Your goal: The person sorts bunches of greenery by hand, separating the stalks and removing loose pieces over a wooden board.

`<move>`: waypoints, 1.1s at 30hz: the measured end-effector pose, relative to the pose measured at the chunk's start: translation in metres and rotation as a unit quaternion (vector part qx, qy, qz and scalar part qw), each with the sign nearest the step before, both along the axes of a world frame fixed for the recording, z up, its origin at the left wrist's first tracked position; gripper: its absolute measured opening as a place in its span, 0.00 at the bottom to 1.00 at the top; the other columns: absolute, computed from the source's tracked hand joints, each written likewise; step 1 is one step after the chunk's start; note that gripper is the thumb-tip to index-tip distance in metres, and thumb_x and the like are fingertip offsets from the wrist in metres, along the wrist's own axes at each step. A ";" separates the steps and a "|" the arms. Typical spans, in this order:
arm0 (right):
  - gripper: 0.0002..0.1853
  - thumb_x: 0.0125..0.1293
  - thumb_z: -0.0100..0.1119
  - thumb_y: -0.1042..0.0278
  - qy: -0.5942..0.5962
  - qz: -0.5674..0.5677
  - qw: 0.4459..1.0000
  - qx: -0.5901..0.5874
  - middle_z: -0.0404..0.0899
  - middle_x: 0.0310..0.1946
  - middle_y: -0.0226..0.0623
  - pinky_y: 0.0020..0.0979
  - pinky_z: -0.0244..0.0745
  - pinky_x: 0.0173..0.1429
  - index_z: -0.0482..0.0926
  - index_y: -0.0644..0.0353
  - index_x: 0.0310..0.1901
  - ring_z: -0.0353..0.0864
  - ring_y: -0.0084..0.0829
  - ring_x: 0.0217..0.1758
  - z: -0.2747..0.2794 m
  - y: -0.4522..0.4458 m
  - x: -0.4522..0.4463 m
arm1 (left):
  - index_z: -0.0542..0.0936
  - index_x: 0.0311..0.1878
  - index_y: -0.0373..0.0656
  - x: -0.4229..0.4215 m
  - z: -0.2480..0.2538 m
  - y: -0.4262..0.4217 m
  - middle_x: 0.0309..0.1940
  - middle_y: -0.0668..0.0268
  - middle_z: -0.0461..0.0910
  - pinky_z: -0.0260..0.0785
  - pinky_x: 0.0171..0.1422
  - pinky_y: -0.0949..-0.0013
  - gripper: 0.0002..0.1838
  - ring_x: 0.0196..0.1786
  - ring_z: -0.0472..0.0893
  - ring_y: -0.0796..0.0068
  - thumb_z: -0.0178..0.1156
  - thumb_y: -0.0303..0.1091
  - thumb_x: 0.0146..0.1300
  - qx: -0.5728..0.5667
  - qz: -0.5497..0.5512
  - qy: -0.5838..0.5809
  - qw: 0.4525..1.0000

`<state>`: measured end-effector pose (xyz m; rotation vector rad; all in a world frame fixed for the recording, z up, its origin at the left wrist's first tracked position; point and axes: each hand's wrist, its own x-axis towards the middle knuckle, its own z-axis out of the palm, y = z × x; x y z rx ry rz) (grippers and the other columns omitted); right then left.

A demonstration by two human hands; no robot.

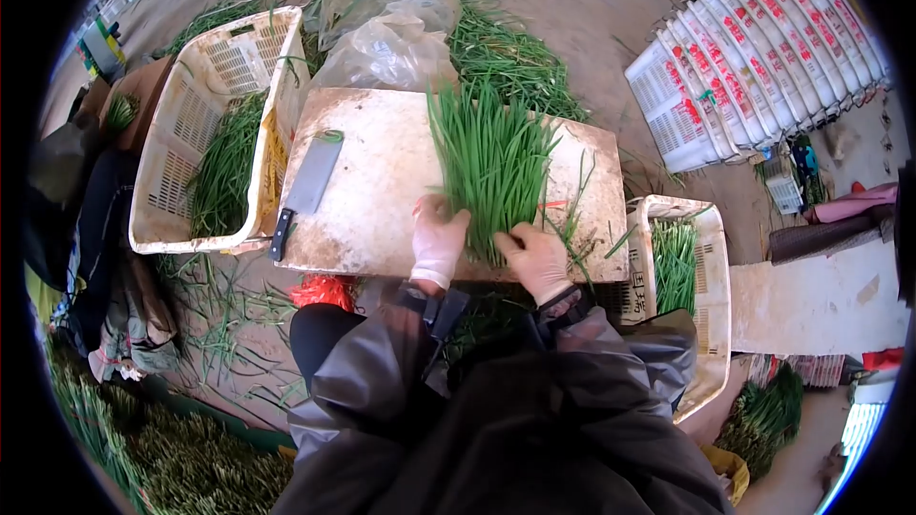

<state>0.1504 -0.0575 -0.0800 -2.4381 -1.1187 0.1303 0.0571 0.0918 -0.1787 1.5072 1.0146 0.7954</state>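
A large loose bunch of garlic chives (496,148) lies on a stained white board (367,186), its leaf ends pointing away from me. My left hand (439,238), in a pale glove, is at the lower left side of the bunch, thumb and fingers apart. At the near end, my right hand (536,262), gloved too, has its fingers closed on chive stems. On the board's left side rests a cleaver (313,176) with a dark handle. Several stray chive leaves (571,224) and a bit of red tie lie right of the bunch.
A white crate (157,215) holding chives stands left of the board, another crate (716,324) at right. Clear plastic bags (391,48) and heaped chives (510,62) lie beyond. Red ties (322,292) sit below the board. Stacked crates (754,57) stand far right; a person sits at left.
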 end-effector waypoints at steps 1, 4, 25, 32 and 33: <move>0.18 0.67 0.69 0.46 0.023 -0.043 0.998 0.030 0.88 0.29 0.44 0.48 0.83 0.43 0.86 0.55 0.38 0.89 0.51 0.36 0.000 -0.004 0.009 | 0.80 0.56 0.37 -0.001 0.007 -0.003 0.48 0.59 0.83 0.75 0.59 0.64 0.23 0.47 0.81 0.61 0.75 0.30 0.58 0.078 -0.004 0.035 0.996; 0.24 0.66 0.70 0.45 0.065 -0.119 0.991 0.017 0.89 0.40 0.48 0.46 0.83 0.48 0.85 0.58 0.52 0.90 0.50 0.44 -0.015 -0.019 0.041 | 0.83 0.53 0.36 -0.004 0.028 -0.010 0.48 0.49 0.85 0.76 0.60 0.55 0.24 0.50 0.84 0.48 0.77 0.34 0.53 0.206 -0.023 0.125 0.970; 0.12 0.70 0.66 0.58 0.005 -0.016 0.988 0.155 0.87 0.34 0.42 0.47 0.83 0.42 0.83 0.56 0.46 0.88 0.50 0.38 -0.005 -0.020 0.018 | 0.86 0.49 0.32 -0.009 -0.007 0.022 0.41 0.60 0.89 0.76 0.57 0.71 0.12 0.46 0.86 0.72 0.66 0.26 0.65 0.038 -0.131 0.049 0.989; 0.18 0.70 0.62 0.47 0.039 0.062 0.997 0.034 0.87 0.31 0.41 0.49 0.81 0.41 0.86 0.53 0.34 0.87 0.49 0.36 -0.035 -0.054 -0.046 | 0.90 0.46 0.43 -0.019 0.063 0.009 0.40 0.50 0.90 0.80 0.54 0.58 0.12 0.45 0.90 0.53 0.66 0.37 0.64 0.054 -0.097 0.172 0.979; 0.18 0.70 0.62 0.47 0.051 0.045 0.997 0.034 0.87 0.31 0.41 0.49 0.81 0.40 0.86 0.52 0.34 0.87 0.49 0.36 -0.038 -0.053 -0.050 | 0.90 0.46 0.44 -0.022 0.060 0.010 0.39 0.50 0.90 0.80 0.54 0.56 0.13 0.45 0.90 0.51 0.66 0.40 0.64 0.076 -0.139 0.216 0.963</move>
